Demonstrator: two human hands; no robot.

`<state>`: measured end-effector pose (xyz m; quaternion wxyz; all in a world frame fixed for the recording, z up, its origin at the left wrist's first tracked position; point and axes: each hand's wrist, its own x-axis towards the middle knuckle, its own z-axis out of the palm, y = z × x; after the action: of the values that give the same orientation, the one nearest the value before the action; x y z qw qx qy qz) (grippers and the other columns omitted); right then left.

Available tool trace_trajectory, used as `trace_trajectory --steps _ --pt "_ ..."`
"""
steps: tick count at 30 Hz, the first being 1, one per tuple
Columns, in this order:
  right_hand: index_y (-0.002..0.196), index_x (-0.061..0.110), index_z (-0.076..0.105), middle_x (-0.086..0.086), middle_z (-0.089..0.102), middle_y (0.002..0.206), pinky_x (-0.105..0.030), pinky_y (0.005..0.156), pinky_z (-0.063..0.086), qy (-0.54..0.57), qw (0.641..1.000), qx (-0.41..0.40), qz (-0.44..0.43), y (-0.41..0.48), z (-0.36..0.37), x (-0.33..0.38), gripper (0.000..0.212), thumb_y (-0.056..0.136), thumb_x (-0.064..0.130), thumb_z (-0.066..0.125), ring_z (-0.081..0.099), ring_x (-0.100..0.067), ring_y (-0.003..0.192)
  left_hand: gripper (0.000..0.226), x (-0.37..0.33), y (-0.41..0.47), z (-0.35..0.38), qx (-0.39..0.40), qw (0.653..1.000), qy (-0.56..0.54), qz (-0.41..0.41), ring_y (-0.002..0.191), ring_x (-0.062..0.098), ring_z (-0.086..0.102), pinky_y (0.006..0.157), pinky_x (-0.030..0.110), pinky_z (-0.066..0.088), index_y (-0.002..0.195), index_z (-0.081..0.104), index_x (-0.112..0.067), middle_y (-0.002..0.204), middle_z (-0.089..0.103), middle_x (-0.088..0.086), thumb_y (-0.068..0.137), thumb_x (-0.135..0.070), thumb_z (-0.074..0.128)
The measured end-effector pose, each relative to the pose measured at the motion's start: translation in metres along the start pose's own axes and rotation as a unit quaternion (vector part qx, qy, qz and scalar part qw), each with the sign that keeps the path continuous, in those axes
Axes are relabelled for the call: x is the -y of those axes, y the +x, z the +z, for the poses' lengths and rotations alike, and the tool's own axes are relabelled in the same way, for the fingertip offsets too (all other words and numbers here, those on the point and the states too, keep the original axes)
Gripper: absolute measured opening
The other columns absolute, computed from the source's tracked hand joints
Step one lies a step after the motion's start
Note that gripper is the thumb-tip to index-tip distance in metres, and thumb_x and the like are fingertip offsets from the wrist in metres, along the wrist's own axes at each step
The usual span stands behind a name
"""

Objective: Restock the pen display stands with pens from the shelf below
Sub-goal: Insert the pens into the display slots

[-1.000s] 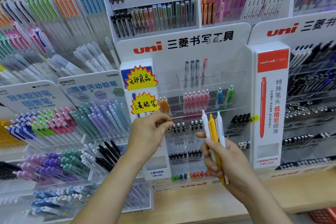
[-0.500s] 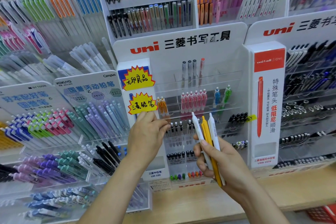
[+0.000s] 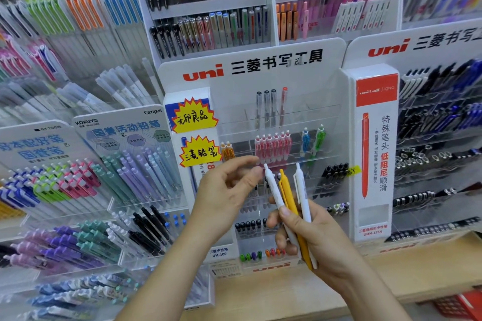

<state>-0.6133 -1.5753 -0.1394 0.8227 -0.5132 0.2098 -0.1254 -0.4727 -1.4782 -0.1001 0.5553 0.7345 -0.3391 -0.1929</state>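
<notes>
My right hand (image 3: 320,240) grips three pens fanned upward in front of the white uni display stand (image 3: 250,70): a white pen (image 3: 272,187), a yellow pen (image 3: 287,190) and a second white pen (image 3: 301,187). My left hand (image 3: 224,198) is raised beside them, fingers loosely curled. Its thumb and forefinger reach the top of the leftmost white pen without closing round it. Behind the hands, the stand's clear tiers hold pink pens (image 3: 273,148), two orange pens (image 3: 227,151), and a blue and a green one. Several slots look sparse.
A Kokuyo stand (image 3: 117,128) with pastel pencils is on the left. A second uni stand (image 3: 375,154) with black and blue pens is on the right. All stand on a wooden shelf (image 3: 391,268). A red basket (image 3: 459,305) shows below at the bottom right.
My left hand has moved right from the stand's label toward the top of the leftmost white pen. My right hand has spread the three pens a little wider.
</notes>
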Motion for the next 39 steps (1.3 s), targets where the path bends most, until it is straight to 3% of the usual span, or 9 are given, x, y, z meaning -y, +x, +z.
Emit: trace_trajectory --steps 7,12,15,18,22,26,31,35,39 --pt "0.117 0.002 0.061 -0.016 0.069 0.086 -0.026 0.047 0.04 -0.022 1.0 0.016 -0.002 -0.003 0.001 0.001 0.041 0.085 0.027 0.06 0.058 -0.022 0.057 0.028 -0.008 -0.004 0.006 0.047 0.993 -0.089 -0.066 0.071 0.011 0.069 0.062 0.019 0.051 0.097 0.07 -0.018 0.079 0.075 0.0 0.073 -0.033 0.07" --pt "0.121 0.007 0.06 -0.018 0.07 0.09 -0.029 0.051 0.049 -0.01 0.999 0.04 0.021 -0.007 -0.001 0.003 0.04 0.089 0.031 0.054 0.062 -0.024 0.063 0.014 -0.004 -0.004 0.006 0.064 0.991 -0.109 -0.047 0.086 0.022 0.071 0.08 0.032 0.057 0.101 0.069 -0.014 0.09 0.075 0.005 0.09 -0.014 0.062" --pt "0.117 0.008 0.063 -0.017 0.071 0.095 -0.033 0.057 0.055 -0.02 0.999 0.017 0.018 -0.009 -0.003 0.001 0.034 0.092 0.029 0.053 0.066 -0.025 0.075 0.015 -0.007 -0.003 0.004 0.025 0.982 -0.188 -0.021 0.086 0.026 0.071 0.074 0.03 0.057 0.101 0.064 -0.01 0.084 0.073 0.005 0.096 -0.007 0.051" --pt "0.11 0.016 0.066 -0.007 0.063 0.082 -0.028 0.051 0.049 -0.079 0.996 -0.039 0.002 -0.01 -0.006 -0.005 0.021 0.098 0.025 0.051 0.061 -0.017 0.068 0.02 -0.01 0.003 -0.005 -0.009 0.966 -0.258 -0.025 0.07 0.024 0.066 0.063 0.028 0.054 0.098 0.058 -0.013 0.075 0.057 0.004 0.101 -0.008 0.04" --pt "0.103 0.019 0.065 0.004 0.041 0.065 -0.021 0.046 0.032 -0.167 0.983 -0.076 -0.007 -0.012 -0.007 -0.01 0.017 0.1 0.028 0.05 0.039 -0.008 0.052 0.02 -0.012 -0.002 -0.004 0.056 0.984 -0.164 -0.044 0.049 0.009 0.033 0.045 0.019 0.028 0.095 0.057 -0.015 0.065 0.041 -0.002 0.098 -0.004 0.04" --pt "0.098 0.029 0.064 0.017 0.048 0.059 -0.012 0.049 0.033 -0.243 0.968 -0.034 -0.044 -0.017 -0.001 -0.006 0.015 0.1 0.028 0.049 0.041 0.003 0.05 0.013 -0.007 -0.014 0.009 0.113 0.993 -0.02 0.0 0.06 0.003 0.054 0.057 0.014 0.044 0.1 0.07 -0.025 0.064 0.057 -0.012 0.09 -0.019 0.064" --pt "0.104 0.034 0.063 0.019 0.047 0.062 -0.011 0.055 0.036 -0.279 0.958 -0.003 -0.063 -0.025 0.002 -0.005 0.015 0.097 0.035 0.05 0.041 0.002 0.056 0.009 -0.005 -0.02 0.007 0.121 0.991 -0.059 -0.022 0.078 0.02 0.066 0.071 0.024 0.056 0.087 0.076 -0.026 0.082 0.071 0.005 0.079 -0.022 0.074" --pt "0.1 0.017 0.063 0.006 0.048 0.07 -0.016 0.049 0.032 -0.198 0.979 -0.025 -0.029 -0.03 -0.008 -0.007 0.036 0.087 0.051 0.065 0.038 -0.006 0.056 0.002 -0.009 -0.019 0.004 0.052 0.993 -0.108 -0.004 0.051 0.006 0.051 0.047 0.015 0.04 0.083 0.071 -0.014 0.059 0.06 -0.006 0.083 -0.013 0.069" --pt "0.084 0.012 0.063 -0.01 0.059 0.073 -0.018 0.04 0.025 -0.032 0.998 -0.054 -0.029 -0.032 -0.026 -0.006 0.018 0.089 0.028 0.068 0.033 -0.011 0.049 0.013 -0.01 -0.013 0.005 -0.019 0.983 -0.181 -0.031 0.04 0.008 0.036 0.039 0.018 0.031 0.072 0.067 -0.016 0.05 0.051 -0.005 0.083 -0.009 0.068"
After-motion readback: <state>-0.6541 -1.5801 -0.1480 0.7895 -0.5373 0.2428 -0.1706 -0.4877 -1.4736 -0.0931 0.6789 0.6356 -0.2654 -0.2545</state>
